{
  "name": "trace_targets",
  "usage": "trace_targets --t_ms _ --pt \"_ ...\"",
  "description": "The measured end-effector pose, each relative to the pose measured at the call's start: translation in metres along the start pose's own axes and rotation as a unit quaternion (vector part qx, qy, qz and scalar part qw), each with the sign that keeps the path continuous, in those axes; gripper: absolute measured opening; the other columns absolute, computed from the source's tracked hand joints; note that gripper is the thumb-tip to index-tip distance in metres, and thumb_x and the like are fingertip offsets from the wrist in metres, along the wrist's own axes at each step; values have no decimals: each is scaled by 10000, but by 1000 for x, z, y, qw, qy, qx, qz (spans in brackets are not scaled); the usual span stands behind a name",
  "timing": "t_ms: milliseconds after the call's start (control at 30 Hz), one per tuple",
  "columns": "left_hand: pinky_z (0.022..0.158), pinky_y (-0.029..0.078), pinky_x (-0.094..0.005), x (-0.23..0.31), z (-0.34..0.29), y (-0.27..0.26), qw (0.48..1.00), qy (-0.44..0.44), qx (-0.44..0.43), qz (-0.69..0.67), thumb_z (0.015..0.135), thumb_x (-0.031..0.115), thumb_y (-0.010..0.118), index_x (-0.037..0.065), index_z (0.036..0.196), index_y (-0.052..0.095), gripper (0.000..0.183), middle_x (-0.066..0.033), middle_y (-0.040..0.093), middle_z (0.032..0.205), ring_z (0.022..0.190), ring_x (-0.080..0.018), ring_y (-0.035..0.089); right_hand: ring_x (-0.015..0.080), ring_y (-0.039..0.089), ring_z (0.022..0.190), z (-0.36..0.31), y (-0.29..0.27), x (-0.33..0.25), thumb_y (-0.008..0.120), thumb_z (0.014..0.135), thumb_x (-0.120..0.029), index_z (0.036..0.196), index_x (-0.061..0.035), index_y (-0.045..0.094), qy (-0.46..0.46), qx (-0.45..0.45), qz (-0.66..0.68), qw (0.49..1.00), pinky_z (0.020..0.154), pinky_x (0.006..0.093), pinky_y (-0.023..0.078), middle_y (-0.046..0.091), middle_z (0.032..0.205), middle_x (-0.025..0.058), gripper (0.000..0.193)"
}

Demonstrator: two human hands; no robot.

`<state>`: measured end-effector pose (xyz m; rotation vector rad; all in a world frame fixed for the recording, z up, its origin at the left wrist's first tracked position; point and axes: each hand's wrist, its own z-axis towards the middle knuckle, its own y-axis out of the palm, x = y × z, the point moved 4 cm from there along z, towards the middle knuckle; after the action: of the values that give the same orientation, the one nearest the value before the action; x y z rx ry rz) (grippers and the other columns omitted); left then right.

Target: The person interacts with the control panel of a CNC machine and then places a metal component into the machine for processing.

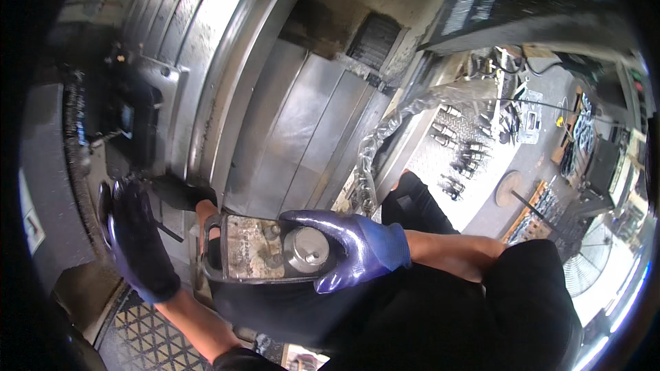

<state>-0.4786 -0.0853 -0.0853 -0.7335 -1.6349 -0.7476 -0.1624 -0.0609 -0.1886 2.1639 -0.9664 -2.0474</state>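
Observation:
A grimy handwheel pendant point(254, 247) lies in my right hand point(347, 244), just in front of my body. It is a flat box with a dark frame, small knobs on its face and a round metal dial point(306, 250) at the end by my palm. My right fingers, in a shiny purple-blue glove, wrap around that end. To the left, my left hand point(137, 244) is raised in a matching dark glove, its fingers stretched out and holding nothing. It is apart from the pendant, nearest to the dark machine parts at the left.
Metal slat covers point(295, 130) line the machine interior ahead. A plastic-wrapped hose point(375, 144) hangs at its right edge. Beyond stands a table with several tool holders point(467, 154). A fan point(595, 257) is at far right, a patterned mat point(155, 333) at lower left.

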Motion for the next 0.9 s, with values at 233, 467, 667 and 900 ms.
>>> trace_targets --t_ms 233,467,667,900 --pt "1112 347 -442 99 -184 162 940 134 56 308 1024 374 327 17 1447 383 556 -197 473 1415 1327 -309 446 302 533 1257 -83 9 -124 885 664 -326 1498 -44 254 -215 23 -68 974 1044 401 448 490 1413 174 1084" --pt "1127 329 -423 58 -223 216 986 31 -159 -45 1025 401 300 15 1466 332 587 -188 423 1450 1343 -284 422 322 570 1206 -147 11 -181 815 740 -411 1517 -44 198 -235 92 -124 960 996 374 481 484 1398 216 1058" --pt "1139 314 -406 -12 -218 273 905 -84 -337 -245 1026 425 277 13 1483 288 615 -179 380 1479 1357 -262 402 342 494 1287 -167 -16 -141 783 747 -411 1508 -23 209 -207 212 -155 942 1035 411 460 355 1485 228 1028" --pt "1154 296 -390 -75 -183 341 759 -128 -512 -381 1023 456 256 7 1498 244 653 -172 338 1507 1370 -249 379 410 536 1212 -198 -67 -97 814 711 -422 1508 -51 214 -211 367 -222 878 994 430 481 466 1400 250 1064"
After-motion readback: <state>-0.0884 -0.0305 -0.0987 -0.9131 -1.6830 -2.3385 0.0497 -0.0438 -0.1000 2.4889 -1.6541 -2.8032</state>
